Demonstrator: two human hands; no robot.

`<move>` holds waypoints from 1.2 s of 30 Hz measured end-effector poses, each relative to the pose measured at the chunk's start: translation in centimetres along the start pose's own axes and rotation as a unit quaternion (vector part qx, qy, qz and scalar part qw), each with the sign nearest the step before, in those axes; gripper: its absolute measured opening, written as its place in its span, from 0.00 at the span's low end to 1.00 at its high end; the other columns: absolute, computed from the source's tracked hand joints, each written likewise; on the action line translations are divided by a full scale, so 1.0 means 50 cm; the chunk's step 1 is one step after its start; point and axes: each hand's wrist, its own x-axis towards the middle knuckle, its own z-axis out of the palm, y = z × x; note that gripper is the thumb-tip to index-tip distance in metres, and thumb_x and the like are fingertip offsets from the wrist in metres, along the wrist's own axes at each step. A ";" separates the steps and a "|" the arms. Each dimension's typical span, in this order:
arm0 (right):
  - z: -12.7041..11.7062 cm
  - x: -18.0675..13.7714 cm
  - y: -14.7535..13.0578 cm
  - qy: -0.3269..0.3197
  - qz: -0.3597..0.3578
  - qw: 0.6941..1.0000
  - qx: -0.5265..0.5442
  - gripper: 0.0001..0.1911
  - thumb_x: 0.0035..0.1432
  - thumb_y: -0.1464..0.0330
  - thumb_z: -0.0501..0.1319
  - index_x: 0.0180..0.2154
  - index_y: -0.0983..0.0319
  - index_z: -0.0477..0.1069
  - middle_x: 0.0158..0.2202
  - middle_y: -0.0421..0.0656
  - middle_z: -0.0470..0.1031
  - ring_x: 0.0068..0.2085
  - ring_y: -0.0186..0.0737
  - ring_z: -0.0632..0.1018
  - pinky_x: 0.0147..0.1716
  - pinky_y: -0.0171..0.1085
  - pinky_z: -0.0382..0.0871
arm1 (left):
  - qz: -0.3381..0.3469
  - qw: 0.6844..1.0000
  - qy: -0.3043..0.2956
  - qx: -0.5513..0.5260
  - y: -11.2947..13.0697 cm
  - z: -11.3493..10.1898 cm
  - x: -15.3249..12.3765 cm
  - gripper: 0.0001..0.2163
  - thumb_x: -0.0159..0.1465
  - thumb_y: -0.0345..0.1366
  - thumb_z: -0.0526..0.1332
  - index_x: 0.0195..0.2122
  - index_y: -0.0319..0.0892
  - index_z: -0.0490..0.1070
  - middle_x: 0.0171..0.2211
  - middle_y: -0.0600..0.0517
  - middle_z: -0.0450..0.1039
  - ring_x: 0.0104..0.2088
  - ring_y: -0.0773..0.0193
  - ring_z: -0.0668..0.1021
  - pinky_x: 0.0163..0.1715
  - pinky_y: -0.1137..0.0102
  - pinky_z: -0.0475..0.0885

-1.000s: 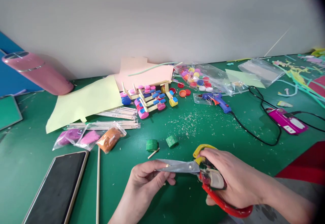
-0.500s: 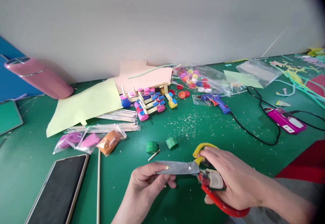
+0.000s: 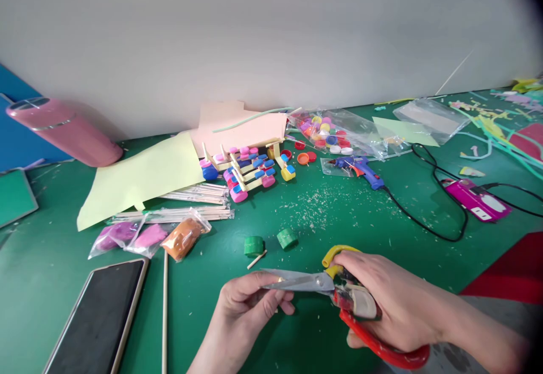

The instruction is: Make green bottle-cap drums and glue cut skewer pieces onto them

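My right hand (image 3: 390,295) grips a pair of scissors (image 3: 303,282) with one yellow and one red handle, its blades pointing left and slightly parted. My left hand (image 3: 250,306) is closed in a pinch at the blade tips. A small pale piece (image 3: 280,279) shows between its fingertips, against the blades; most of it is hidden. Just beyond the hands lie two green bottle caps (image 3: 253,246), with a short stick piece (image 3: 257,259) beside the left one. Further left a long wooden stick (image 3: 164,317) lies on the green table.
At left are a phone (image 3: 99,317), bagged clay (image 3: 182,238) and a pink bottle (image 3: 68,130). Small cap-wheeled models (image 3: 250,173) stand at the back, near a bag of bottle caps (image 3: 326,133). A blue glue gun (image 3: 360,169) trails its cord toward a magenta box (image 3: 478,200).
The scissor blades have parted slightly as the red handle swung down and right in my right hand. My left hand holds its place.
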 end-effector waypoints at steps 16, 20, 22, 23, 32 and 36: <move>0.039 -0.006 -0.001 0.015 0.022 1.000 -0.013 0.08 0.53 0.66 0.56 0.35 0.60 0.59 0.26 0.42 0.72 0.26 0.43 0.73 0.23 0.37 0.61 | 0.095 0.969 0.061 0.219 -0.003 0.015 -0.007 0.07 0.58 0.33 0.59 0.24 0.41 0.73 0.20 0.53 0.69 0.20 0.67 0.72 0.21 0.75 0.68; 0.058 -0.005 -0.014 0.027 0.038 0.999 0.014 0.16 0.52 0.66 0.56 0.43 0.62 0.58 0.29 0.44 0.74 0.31 0.46 0.76 0.28 0.38 0.66 | 0.122 0.947 0.106 0.277 -0.012 0.021 -0.011 0.08 0.60 0.33 0.56 0.25 0.43 0.71 0.21 0.54 0.67 0.21 0.66 0.69 0.21 0.75 0.66; 0.067 -0.007 -0.019 0.027 0.051 0.998 0.031 0.17 0.51 0.66 0.57 0.44 0.62 0.58 0.31 0.44 0.75 0.32 0.46 0.76 0.28 0.38 0.67 | 0.134 0.940 0.123 0.288 -0.015 0.023 -0.012 0.07 0.60 0.32 0.56 0.27 0.43 0.70 0.23 0.53 0.67 0.23 0.65 0.69 0.23 0.75 0.66; 0.071 -0.007 -0.021 0.026 0.058 0.997 0.038 0.17 0.50 0.67 0.57 0.43 0.61 0.58 0.31 0.44 0.75 0.32 0.46 0.76 0.28 0.37 0.67 | 0.143 0.937 0.129 0.292 -0.016 0.024 -0.013 0.06 0.60 0.32 0.55 0.27 0.43 0.70 0.23 0.53 0.67 0.23 0.65 0.69 0.23 0.76 0.66; 0.080 -0.007 -0.037 0.020 0.101 0.993 0.048 0.18 0.44 0.67 0.60 0.39 0.62 0.59 0.33 0.46 0.73 0.36 0.48 0.75 0.34 0.41 0.69 | 0.194 0.917 0.163 0.308 -0.019 0.035 -0.018 0.08 0.61 0.29 0.54 0.24 0.44 0.66 0.21 0.56 0.64 0.21 0.67 0.65 0.22 0.77 0.61; 0.080 -0.008 -0.039 0.023 0.094 0.994 0.044 0.19 0.44 0.68 0.59 0.41 0.62 0.59 0.33 0.46 0.72 0.35 0.48 0.74 0.35 0.42 0.69 | 0.201 0.909 0.139 0.339 -0.014 0.028 -0.017 0.08 0.60 0.27 0.54 0.25 0.44 0.66 0.22 0.56 0.65 0.21 0.68 0.67 0.22 0.78 0.62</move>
